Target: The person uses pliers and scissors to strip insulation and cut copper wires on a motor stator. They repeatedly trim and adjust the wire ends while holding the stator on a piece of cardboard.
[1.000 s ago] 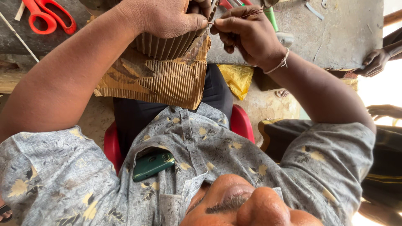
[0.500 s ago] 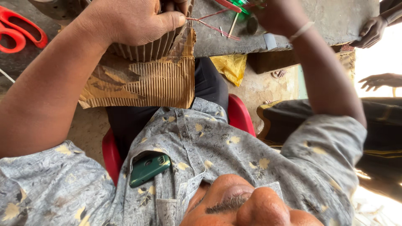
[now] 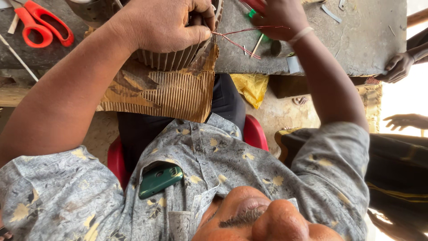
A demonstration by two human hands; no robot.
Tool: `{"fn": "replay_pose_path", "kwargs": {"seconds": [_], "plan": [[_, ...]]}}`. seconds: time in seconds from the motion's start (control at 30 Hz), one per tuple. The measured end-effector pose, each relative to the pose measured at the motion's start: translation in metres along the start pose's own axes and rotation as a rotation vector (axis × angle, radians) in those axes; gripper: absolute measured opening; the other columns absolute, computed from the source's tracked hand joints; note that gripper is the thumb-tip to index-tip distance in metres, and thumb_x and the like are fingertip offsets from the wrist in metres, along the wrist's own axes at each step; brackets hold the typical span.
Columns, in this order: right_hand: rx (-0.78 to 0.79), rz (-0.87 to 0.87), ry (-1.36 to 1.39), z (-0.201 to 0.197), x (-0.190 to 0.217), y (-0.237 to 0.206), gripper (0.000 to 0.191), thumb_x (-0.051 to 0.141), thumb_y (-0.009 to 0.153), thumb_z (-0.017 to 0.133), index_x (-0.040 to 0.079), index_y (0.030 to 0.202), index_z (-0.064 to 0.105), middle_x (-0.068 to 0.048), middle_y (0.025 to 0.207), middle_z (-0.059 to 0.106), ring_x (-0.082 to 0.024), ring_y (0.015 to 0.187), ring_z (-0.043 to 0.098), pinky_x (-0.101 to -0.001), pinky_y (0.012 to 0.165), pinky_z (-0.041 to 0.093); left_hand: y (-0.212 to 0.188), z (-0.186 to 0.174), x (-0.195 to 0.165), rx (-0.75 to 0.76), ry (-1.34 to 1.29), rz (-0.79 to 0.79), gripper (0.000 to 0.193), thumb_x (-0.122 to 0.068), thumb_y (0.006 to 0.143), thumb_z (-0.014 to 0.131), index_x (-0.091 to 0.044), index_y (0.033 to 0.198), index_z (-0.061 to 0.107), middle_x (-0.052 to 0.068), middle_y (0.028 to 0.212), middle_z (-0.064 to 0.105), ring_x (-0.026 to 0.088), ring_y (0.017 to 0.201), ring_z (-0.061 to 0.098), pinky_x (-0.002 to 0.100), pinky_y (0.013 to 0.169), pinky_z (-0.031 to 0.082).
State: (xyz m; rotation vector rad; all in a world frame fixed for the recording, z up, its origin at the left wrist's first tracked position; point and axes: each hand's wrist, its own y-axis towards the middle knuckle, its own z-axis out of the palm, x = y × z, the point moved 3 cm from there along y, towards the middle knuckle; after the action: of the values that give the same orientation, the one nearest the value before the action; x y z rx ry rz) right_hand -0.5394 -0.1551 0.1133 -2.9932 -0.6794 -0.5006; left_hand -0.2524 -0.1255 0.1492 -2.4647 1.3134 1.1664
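My left hand (image 3: 167,24) is clamped over a round ribbed metal core (image 3: 174,58) that rests on a torn piece of corrugated cardboard (image 3: 165,91). Thin reddish copper wire (image 3: 236,38) runs from the core's rim to the right. My right hand (image 3: 278,20) is closed on the far end of that wire, over the grey table (image 3: 347,44), next to a green-handled tool (image 3: 252,12). A pale band sits on my right wrist.
Red-handled scissors (image 3: 42,27) lie at the top left on the table. A yellow cloth (image 3: 252,87) hangs under the table edge. I sit on a red stool (image 3: 252,131); a green phone (image 3: 160,180) is in my shirt pocket. Another person's hands (image 3: 399,67) are at the right.
My right hand has moved up and right, away from the core, drawing the copper wire out. My left hand stays on the core. The view has shifted slightly.
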Motion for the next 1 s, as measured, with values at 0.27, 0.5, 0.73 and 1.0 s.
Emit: {"fn": "replay_pose_path", "kwargs": {"seconds": [0.27,0.5,0.73,1.0], "plan": [[0.339,0.280,1.089,-0.003,-0.025,-0.158,0.056,0.038,0.104,0.058,-0.008,0.136,0.061,-0.011,0.094,0.072,-0.016,0.077,0.070,-0.0305,0.065,0.057,-0.012,0.012,-0.022,0.007,0.080,-0.025,0.022,-0.024,0.096,0.075,-0.006,0.110,0.076,0.007,0.082,0.072,0.018,0.069,0.069,0.035,0.063,0.056],[0.157,0.135,-0.040,-0.052,0.051,-0.201,0.069,0.021,0.095,0.070,0.009,0.160,0.047,-0.020,0.122,0.071,-0.037,0.107,0.069,-0.0463,0.090,0.056,-0.033,0.028,-0.016,-0.048,0.062,0.035,0.018,-0.021,0.097,0.075,-0.007,0.108,0.075,0.006,0.080,0.071,0.017,0.069,0.068,0.034,0.062,0.055],[0.112,0.077,-0.168,-0.069,0.098,-0.171,0.066,0.020,0.097,0.073,0.017,0.159,0.049,-0.023,0.129,0.062,-0.041,0.111,0.065,-0.0484,0.092,0.054,-0.030,0.024,-0.017,-0.057,0.190,0.013,0.017,-0.027,0.096,0.078,-0.012,0.106,0.077,0.003,0.072,0.068,0.016,0.063,0.066,0.034,0.057,0.054],[0.048,0.072,-0.201,-0.082,0.097,-0.173,0.065,0.024,0.096,0.077,0.017,0.156,0.054,-0.022,0.129,0.060,-0.038,0.117,0.060,-0.0475,0.094,0.053,-0.026,0.023,-0.025,-0.181,0.277,0.137,0.019,-0.030,0.094,0.081,-0.014,0.103,0.078,0.003,0.078,0.072,0.018,0.067,0.068,0.035,0.058,0.054]]}}
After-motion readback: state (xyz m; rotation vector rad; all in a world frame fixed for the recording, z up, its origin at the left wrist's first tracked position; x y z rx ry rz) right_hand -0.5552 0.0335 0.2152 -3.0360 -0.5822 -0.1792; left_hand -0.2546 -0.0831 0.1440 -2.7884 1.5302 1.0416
